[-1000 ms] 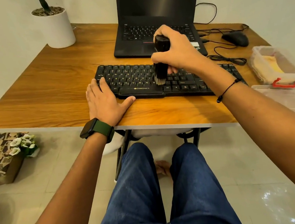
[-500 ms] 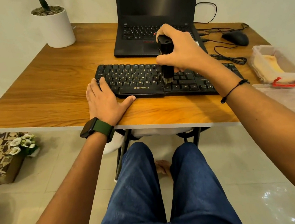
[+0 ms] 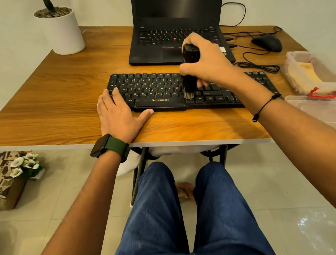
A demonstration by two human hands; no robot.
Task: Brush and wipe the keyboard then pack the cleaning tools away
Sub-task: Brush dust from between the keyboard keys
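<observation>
A black keyboard (image 3: pixel 154 91) lies on the wooden desk (image 3: pixel 54 107) in front of a laptop. My right hand (image 3: pixel 208 65) grips a black cylindrical brush (image 3: pixel 189 69) held upright, its pale bristles touching the bottom key row just right of the space bar. My left hand (image 3: pixel 119 114) rests flat on the desk at the keyboard's left front corner, fingers straight and thumb along the front edge. A clear plastic container (image 3: pixel 295 65) holding a yellow cloth (image 3: pixel 308 74) stands at the right edge, its lid (image 3: pixel 330 111) lying in front of it.
An open black laptop (image 3: pixel 172 35) stands behind the keyboard. A black mouse (image 3: pixel 266 43) and coiled cables (image 3: pixel 259 67) lie at the back right. A white plant pot (image 3: pixel 62 30) stands at the back left. A printed box with flowers (image 3: pixel 3 175) sits on the floor, left.
My right hand with the brush went right and away from me, then came back toward me to the bottom key row. My left hand has stayed put.
</observation>
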